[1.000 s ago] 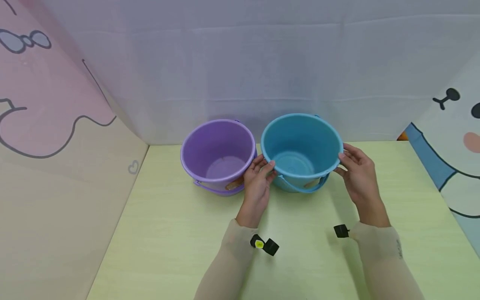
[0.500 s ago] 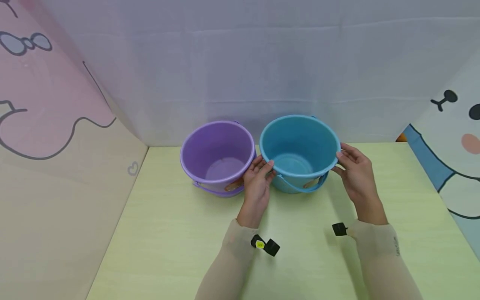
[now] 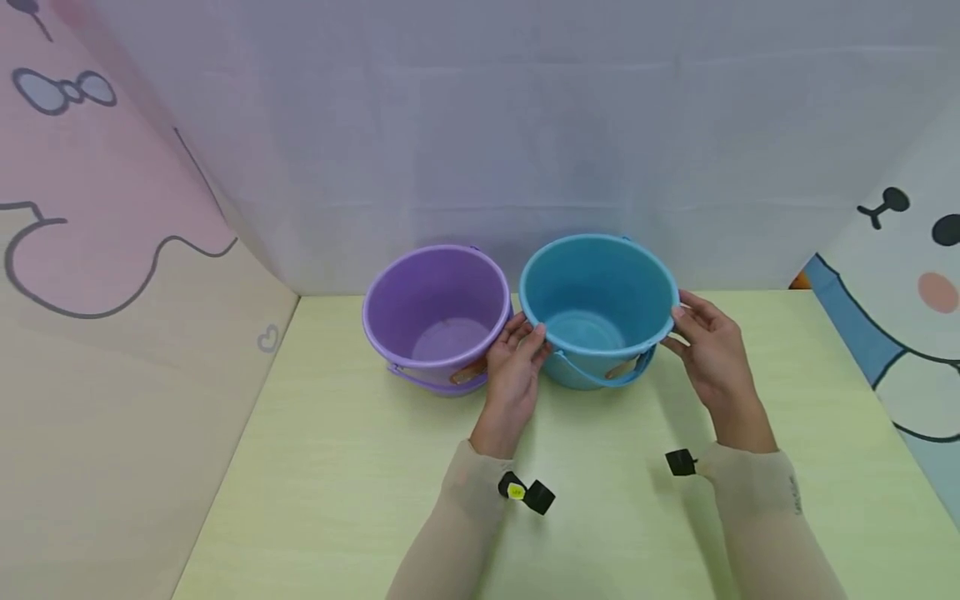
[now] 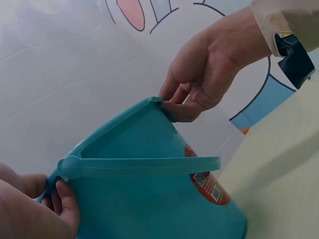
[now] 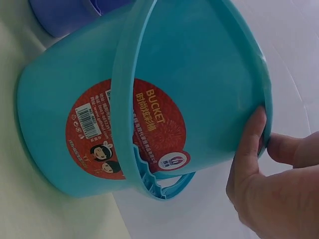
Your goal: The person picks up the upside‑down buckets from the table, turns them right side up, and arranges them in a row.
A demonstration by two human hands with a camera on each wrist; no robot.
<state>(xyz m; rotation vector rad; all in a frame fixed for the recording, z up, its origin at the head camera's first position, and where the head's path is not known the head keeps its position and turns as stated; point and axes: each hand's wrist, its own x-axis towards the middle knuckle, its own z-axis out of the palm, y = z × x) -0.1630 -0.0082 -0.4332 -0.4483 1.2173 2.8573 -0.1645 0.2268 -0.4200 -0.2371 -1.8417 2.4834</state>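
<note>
A blue bucket (image 3: pixel 592 367) stands upright on the table, its handle (image 5: pixel 122 89) hanging down at the front. My left hand (image 3: pixel 513 371) pinches its rim at the left, thumb on top and fingers under the edge. On the right side of the same rim, my right hand (image 3: pixel 712 350) pinches with thumb and fingers, as the right wrist view also shows. A round red label (image 5: pixel 164 119) is on the bucket's wall. Close on the left stands a purple bucket (image 3: pixel 450 375), also upright; the left hand's fingers lie beside its wall, and I cannot tell whether they touch it.
The pale yellow-green table (image 3: pixel 337 500) ends at a white cloth backdrop (image 3: pixel 450 150) just behind both buckets. Side walls printed with cartoon figures flank it, a pink one (image 3: pixel 127 175) at the left and a bear-like one (image 3: pixel 900 283) at the right.
The blue bucket has shifted very slightly left, towards the purple one, with both hands on its rim. The camera view has tilted a little. The grips look the same.
</note>
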